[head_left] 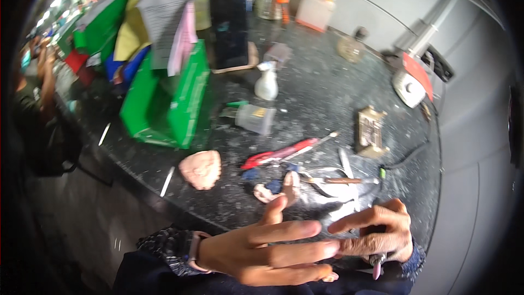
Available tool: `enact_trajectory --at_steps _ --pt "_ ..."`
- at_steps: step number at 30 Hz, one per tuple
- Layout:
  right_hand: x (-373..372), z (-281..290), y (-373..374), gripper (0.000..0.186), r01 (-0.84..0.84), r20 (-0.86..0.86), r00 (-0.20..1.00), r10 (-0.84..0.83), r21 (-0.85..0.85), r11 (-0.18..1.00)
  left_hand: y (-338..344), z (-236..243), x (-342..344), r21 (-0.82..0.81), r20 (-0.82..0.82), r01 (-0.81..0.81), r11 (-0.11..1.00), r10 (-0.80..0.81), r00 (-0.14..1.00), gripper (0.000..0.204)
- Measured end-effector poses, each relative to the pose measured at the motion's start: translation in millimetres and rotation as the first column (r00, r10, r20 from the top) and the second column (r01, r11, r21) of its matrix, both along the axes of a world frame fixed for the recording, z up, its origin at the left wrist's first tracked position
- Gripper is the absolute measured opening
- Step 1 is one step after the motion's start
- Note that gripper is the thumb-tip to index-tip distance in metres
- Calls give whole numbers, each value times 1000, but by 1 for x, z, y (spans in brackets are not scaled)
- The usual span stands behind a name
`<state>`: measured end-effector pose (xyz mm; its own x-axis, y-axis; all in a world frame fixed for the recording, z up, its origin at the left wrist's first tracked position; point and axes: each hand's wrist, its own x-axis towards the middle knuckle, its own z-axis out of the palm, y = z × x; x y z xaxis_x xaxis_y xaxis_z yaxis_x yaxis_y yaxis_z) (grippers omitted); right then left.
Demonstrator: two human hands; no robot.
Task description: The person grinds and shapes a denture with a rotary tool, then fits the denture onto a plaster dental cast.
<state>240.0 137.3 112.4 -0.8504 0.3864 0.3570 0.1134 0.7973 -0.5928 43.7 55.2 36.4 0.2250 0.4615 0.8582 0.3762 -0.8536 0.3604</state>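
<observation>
Pink tool tip (376,271) pokes down from the right hand (382,235), low right in the head view, over the near counter edge. The hand is curled round the tool's grey stem; only the stub shows, rest hidden in the fist. Right forefinger stretched left, tip touching the left fingertips (327,248).

Left hand (262,251) flat and spread wide, fingers pointing right, thumb up, holding nothing. A wristband and a dark patterned sleeve sit behind it.

Counter (316,93): dark speckled stone, dusted white.

Just beyond the hands: one small pink cast (278,188) with blue bits on it. Left of it, one larger pink cast (202,169), apart from the small one. One red-handled tool (281,152) and one brown-handled tool (338,180) lie near the small cast; more thin blades beside them, count unclear through blur. One brass-coloured flask (371,131) lies further right.

Containers:
- One clear cup (254,117) on its side, contents cannot be told.
- One white squeeze bottle (267,82), upright.
- One green box (169,104), open-topped, stuffed with papers: white, pink, yellow sheets (164,22) standing up out of it.
- One white jug (315,10) at the back wall, capped.
- One glass jar (267,0) beside it, contents blurred.

One dark phone (229,27) stands propped behind the box. One red-and-white machine (415,76) far right. Another person (33,82) sits at far left.
</observation>
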Motion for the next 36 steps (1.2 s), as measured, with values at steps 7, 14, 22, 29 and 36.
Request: enact_trajectory --at_steps 7,14,22,29,36 --pt "-5 -15 -11 21 123 175 974 -143 121 985 -3 -4 -13 -288 22 140 948 -139 990 45" --pt "-6 -23 11 24 375 196 899 -392 120 919 -10 10 -52 -693 -234 -348 631 259 937 63" --pt "-10 -38 15 22 421 191 890 -414 2 907 9 -14 -14 -709 -319 -476 520 366 874 54" --pt "-7 -35 23 31 355 112 929 -352 -12 935 3 -12 -23 -800 -22 -213 561 327 945 31" --pt "-7 -15 -2 20 142 -18 990 -143 -42 989 -9 -2 -35 -730 629 510 454 154 762 32"
